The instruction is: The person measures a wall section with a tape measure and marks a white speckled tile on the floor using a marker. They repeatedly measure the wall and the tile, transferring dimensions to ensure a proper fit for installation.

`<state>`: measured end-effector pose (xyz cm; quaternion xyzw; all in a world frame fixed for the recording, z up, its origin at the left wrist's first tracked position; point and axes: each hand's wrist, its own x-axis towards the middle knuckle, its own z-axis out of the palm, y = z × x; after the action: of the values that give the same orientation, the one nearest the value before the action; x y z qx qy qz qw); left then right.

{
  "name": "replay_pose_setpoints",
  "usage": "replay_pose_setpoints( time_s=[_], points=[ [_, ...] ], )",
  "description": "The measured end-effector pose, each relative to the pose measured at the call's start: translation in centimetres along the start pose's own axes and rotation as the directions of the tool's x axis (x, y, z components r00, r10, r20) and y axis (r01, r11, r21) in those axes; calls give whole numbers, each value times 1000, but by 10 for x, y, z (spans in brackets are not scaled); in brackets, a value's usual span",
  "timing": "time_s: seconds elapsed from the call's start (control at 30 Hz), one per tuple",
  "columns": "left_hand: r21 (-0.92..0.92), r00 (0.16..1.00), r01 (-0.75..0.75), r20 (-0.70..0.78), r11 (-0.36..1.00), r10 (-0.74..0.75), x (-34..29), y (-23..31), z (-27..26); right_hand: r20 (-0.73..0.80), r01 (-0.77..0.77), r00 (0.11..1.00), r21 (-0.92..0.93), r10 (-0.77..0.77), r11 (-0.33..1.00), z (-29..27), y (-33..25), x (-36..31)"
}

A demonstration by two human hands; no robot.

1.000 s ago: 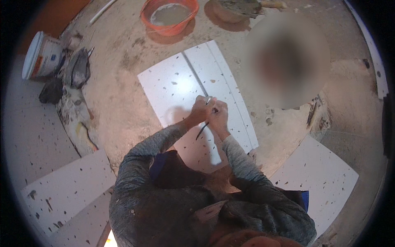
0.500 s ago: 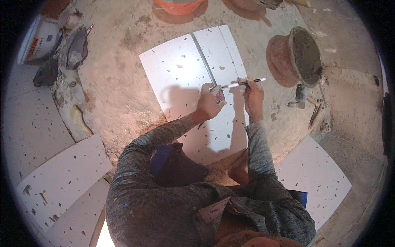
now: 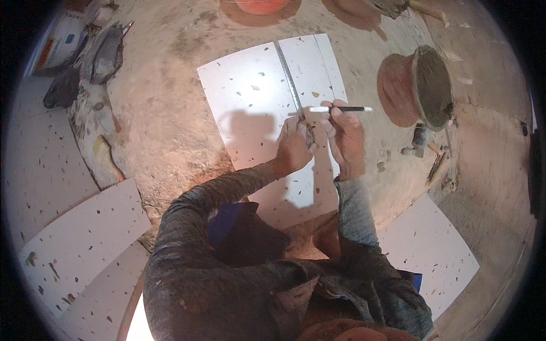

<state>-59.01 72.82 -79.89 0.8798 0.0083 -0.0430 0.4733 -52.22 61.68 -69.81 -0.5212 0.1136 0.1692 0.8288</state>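
Note:
A white speckled tile [image 3: 256, 77] lies in front of me, with a thin line running down it near its right edge. A tape measure's blade [image 3: 289, 74] stretches over the tile from the far edge toward me. My left hand [image 3: 293, 149] is closed round the tape measure's case, which is mostly hidden by the fingers. In my right hand [image 3: 348, 142] is a black and white pen [image 3: 354, 108], held nearly level above the tile, its white end pointing left. Shadows of my head and arms fall across the tile.
A bucket of grey mortar [image 3: 418, 88] stands at the right, with small tools [image 3: 435, 156] near it. An orange container [image 3: 261, 5] is at the far edge. More speckled tiles [image 3: 85, 238] lie at the lower left, and another tile [image 3: 435, 250] at the lower right. A white bucket [image 3: 62, 42] is at the far left.
My left hand has turned, so the tape measure's case shows less. My right hand has tilted the pen nearer level. The whole view has shifted slightly.

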Motion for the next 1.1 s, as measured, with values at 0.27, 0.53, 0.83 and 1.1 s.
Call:
replay_pose_setpoints(
  time_s=[0.27, 0.53, 0.83, 1.1],
  points=[
    [35, 993, 18, -115, 999, -14, -1, 5, -11, 656, -170, 688, 560, -310, 811, 90, -87, -86],
    [28, 996, 21, -86, 999, -19, -2, 5, -7, 767, -353, 556, 567, -321, 745, 110, -104, -112],
    [38, 1000, 2, -4, 999, -2, -1, 6, -11, 731, -184, 491, 619, -474, 764, 114, -92, -100],
    [156, 995, -22, 101, 988, 7, -6, 8, -7, 419, -80, 827, 747, -374, 660, 54, -98, -70]
  ],
)
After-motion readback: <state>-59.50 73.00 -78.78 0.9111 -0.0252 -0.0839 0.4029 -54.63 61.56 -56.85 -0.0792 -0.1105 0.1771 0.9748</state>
